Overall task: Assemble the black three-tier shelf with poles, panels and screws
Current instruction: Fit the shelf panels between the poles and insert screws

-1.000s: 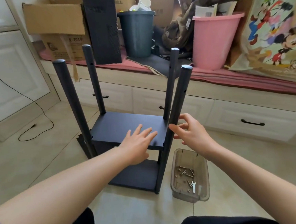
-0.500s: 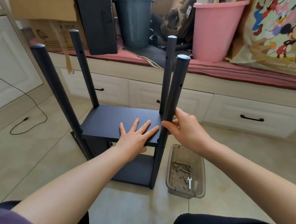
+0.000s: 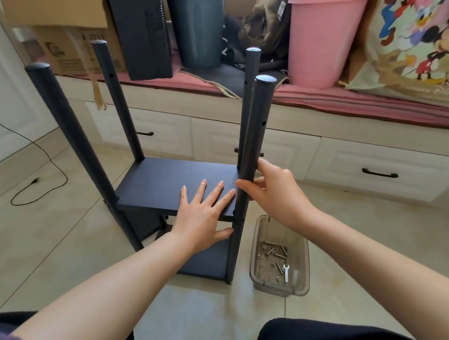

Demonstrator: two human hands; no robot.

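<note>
Black shelf frame (image 3: 175, 190), part-built: stands on tiled floor (image 3: 55, 251), four poles upright. Left hand (image 3: 202, 215): flat on middle panel's near right corner, fingers spread, thumb under the panel edge against near right pole (image 3: 249, 171). Right hand (image 3: 277, 191): thumb and fingers curled round that pole just above the panel. Clear plastic tray (image 3: 300, 279): beside the pole's foot, holding screws (image 3: 276, 252) and a small wrench (image 3: 286, 272).

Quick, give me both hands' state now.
Left hand: open, flat on the middle panel.
Right hand: gripping the near right pole.
</note>
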